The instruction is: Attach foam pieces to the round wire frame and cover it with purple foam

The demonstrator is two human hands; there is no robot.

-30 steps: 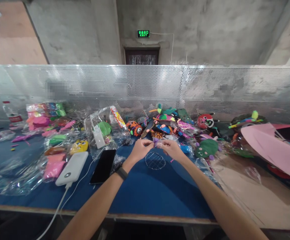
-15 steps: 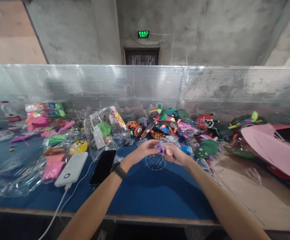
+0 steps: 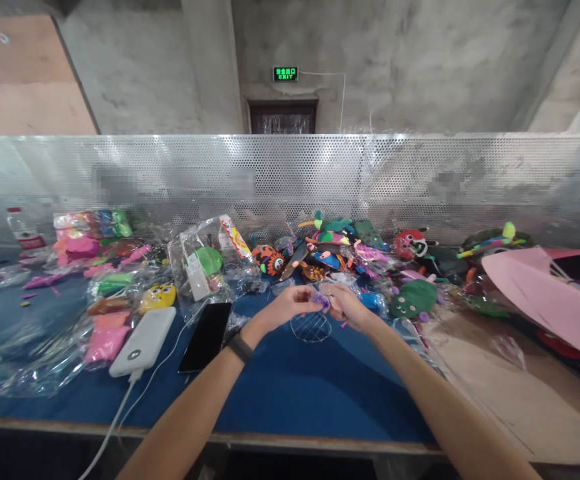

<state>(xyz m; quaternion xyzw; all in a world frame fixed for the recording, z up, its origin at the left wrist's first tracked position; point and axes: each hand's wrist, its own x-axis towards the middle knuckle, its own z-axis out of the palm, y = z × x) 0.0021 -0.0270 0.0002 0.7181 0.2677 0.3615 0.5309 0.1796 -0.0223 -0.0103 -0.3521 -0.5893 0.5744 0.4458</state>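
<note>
Small purple piece point(image 3: 322, 301): held between both hands just above the round wire grid point(image 3: 311, 328), which lies flat on the blue table point(image 3: 290, 393). Left hand point(image 3: 286, 308): fingertips pinched together on the piece's left end. Right hand point(image 3: 347, 306): fingers curled closed, clamped on its right end; the piece's shape is too small to tell. Black phone point(image 3: 206, 336) and white power bank point(image 3: 143, 341) lie to the left; a heap of coloured craft figures point(image 3: 350, 250) sits just behind the hands.

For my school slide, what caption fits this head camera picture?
Left hand and right hand pinch a small purple piece near a round wire grid on a blue table amid colourful craft figures.
</note>
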